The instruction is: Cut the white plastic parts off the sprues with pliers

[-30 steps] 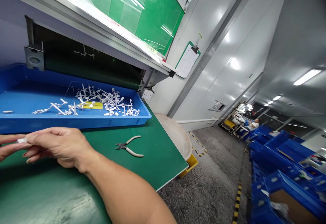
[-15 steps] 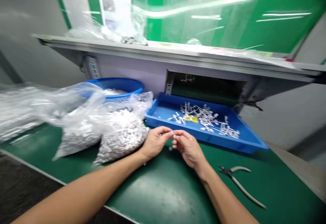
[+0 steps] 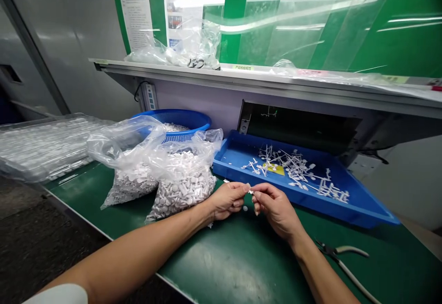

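The green tabletop [image 3: 228,258] leaves elbow room back to its pale front edge; pliers [image 3: 330,250] lie off to the right. The left hand [image 3: 228,200] and right hand [image 3: 276,206], thumbs closed against fingertips, pinch a small white part [image 3: 251,191] between them, just short of the near wall of the blue tray [image 3: 331,209]; a filled bag [image 3: 183,186] limits the left side, and a shelf [image 3: 262,80] overhangs behind

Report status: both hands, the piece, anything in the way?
Left hand and right hand together, pinching small white piece between them. Blue tray just beyond. Pliers off to the right, possible snag.
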Demonstrator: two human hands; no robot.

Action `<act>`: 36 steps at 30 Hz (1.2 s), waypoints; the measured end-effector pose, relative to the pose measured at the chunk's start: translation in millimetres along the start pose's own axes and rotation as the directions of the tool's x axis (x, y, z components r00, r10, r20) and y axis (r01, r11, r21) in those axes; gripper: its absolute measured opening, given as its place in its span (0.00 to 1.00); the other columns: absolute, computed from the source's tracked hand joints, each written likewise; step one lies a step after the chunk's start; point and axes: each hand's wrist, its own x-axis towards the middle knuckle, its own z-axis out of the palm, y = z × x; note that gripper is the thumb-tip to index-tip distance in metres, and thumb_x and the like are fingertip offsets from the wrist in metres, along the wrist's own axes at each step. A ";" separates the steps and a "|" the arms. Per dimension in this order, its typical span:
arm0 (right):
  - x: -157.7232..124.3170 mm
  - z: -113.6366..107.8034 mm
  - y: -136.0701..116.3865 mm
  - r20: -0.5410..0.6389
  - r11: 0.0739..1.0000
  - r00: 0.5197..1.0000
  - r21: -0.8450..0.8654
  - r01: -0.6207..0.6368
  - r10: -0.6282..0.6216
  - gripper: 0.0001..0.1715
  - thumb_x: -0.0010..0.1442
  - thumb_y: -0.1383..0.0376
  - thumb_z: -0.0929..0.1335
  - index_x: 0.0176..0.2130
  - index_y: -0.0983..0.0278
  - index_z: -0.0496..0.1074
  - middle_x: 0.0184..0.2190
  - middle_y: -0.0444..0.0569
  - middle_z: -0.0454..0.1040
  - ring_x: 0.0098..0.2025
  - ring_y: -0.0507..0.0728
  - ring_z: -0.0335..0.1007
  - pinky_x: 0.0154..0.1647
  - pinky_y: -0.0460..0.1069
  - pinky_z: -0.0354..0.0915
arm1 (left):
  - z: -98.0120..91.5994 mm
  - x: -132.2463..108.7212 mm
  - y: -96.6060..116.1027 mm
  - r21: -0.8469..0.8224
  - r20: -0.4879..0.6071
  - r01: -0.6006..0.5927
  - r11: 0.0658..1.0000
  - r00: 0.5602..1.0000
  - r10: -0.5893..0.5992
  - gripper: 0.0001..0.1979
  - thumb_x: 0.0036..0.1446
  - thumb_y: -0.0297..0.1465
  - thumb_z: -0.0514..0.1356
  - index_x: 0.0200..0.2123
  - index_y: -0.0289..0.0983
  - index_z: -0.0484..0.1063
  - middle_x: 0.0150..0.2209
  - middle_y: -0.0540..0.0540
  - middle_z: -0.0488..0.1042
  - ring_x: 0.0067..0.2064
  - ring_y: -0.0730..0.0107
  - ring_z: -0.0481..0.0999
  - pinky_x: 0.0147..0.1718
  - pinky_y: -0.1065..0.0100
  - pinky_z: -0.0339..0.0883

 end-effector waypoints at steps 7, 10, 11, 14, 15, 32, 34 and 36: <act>-0.7 -2.3 0.2 0.003 0.999 1.000 -0.038 -0.020 0.020 0.14 0.52 0.55 0.75 0.32 0.61 0.73 0.25 0.46 0.71 0.22 0.51 0.65 0.23 0.47 0.65 | 1.7 -0.7 0.1 -0.008 -0.009 0.039 0.999 0.999 -0.039 0.24 0.46 0.45 0.70 0.32 0.32 0.67 0.24 0.54 0.63 0.17 0.88 0.50 0.13 0.80 0.36; -0.4 -1.6 0.8 0.008 0.998 1.000 -0.055 -0.015 0.016 0.15 0.52 0.54 0.74 0.32 0.61 0.72 0.24 0.46 0.71 0.22 0.52 0.65 0.24 0.48 0.66 | 0.5 -0.5 0.3 0.000 -0.013 0.051 0.999 0.999 -0.051 0.25 0.45 0.46 0.70 0.31 0.32 0.67 0.27 0.52 0.67 0.17 0.89 0.50 0.13 0.80 0.35; -0.1 -1.3 1.4 0.006 0.998 1.000 -0.065 -0.009 0.010 0.16 0.51 0.54 0.75 0.32 0.61 0.72 0.24 0.46 0.71 0.22 0.52 0.65 0.23 0.48 0.66 | -0.4 -0.3 0.1 0.001 -0.009 0.059 0.998 0.998 -0.059 0.24 0.46 0.46 0.70 0.31 0.32 0.66 0.26 0.52 0.66 0.17 0.89 0.50 0.13 0.79 0.35; 0.6 -0.6 3.2 -0.002 0.996 1.000 -0.084 0.005 -0.005 0.16 0.51 0.53 0.75 0.31 0.62 0.72 0.23 0.45 0.71 0.20 0.51 0.64 0.20 0.47 0.64 | -4.1 0.7 -1.1 -0.026 0.019 0.108 0.994 0.994 -0.107 0.24 0.46 0.45 0.70 0.31 0.33 0.66 0.23 0.55 0.62 0.17 0.88 0.49 0.14 0.79 0.35; 0.6 -0.6 3.6 0.002 0.997 1.000 -0.082 0.003 -0.003 0.16 0.52 0.53 0.74 0.32 0.61 0.72 0.23 0.45 0.70 0.19 0.51 0.64 0.20 0.47 0.64 | -5.3 1.0 -1.5 -0.043 0.028 0.124 0.991 0.992 -0.123 0.23 0.46 0.45 0.70 0.31 0.34 0.65 0.22 0.56 0.60 0.17 0.88 0.48 0.14 0.80 0.34; 5.6 -1.6 9.6 -0.078 0.940 0.989 -0.327 0.096 -0.128 0.18 0.61 0.53 0.65 0.43 0.62 0.70 0.27 0.44 0.68 0.21 0.50 0.61 0.21 0.46 0.60 | 9.0 -5.0 20.4 -0.116 -0.105 -0.127 0.985 0.988 0.115 0.14 0.51 0.36 0.66 0.30 0.34 0.65 0.21 0.58 0.53 0.17 0.86 0.49 0.13 0.80 0.35; 1.6 7.6 11.3 -0.005 0.882 0.987 -0.449 0.144 -0.164 0.15 0.62 0.54 0.65 0.39 0.63 0.72 0.28 0.45 0.70 0.25 0.52 0.65 0.26 0.47 0.62 | 15.9 -11.8 33.2 -0.199 -0.114 -0.256 0.946 0.965 0.237 0.11 0.52 0.33 0.62 0.27 0.35 0.62 0.21 0.57 0.53 0.16 0.84 0.50 0.12 0.80 0.37; -5.2 24.6 14.4 0.138 0.801 0.974 -0.554 0.227 -0.181 0.11 0.60 0.58 0.67 0.36 0.61 0.75 0.31 0.46 0.73 0.32 0.55 0.68 0.35 0.49 0.64 | 19.2 -18.3 43.8 -0.282 -0.072 -0.281 0.917 0.960 0.272 0.09 0.52 0.32 0.58 0.27 0.36 0.60 0.22 0.56 0.54 0.16 0.83 0.51 0.11 0.79 0.38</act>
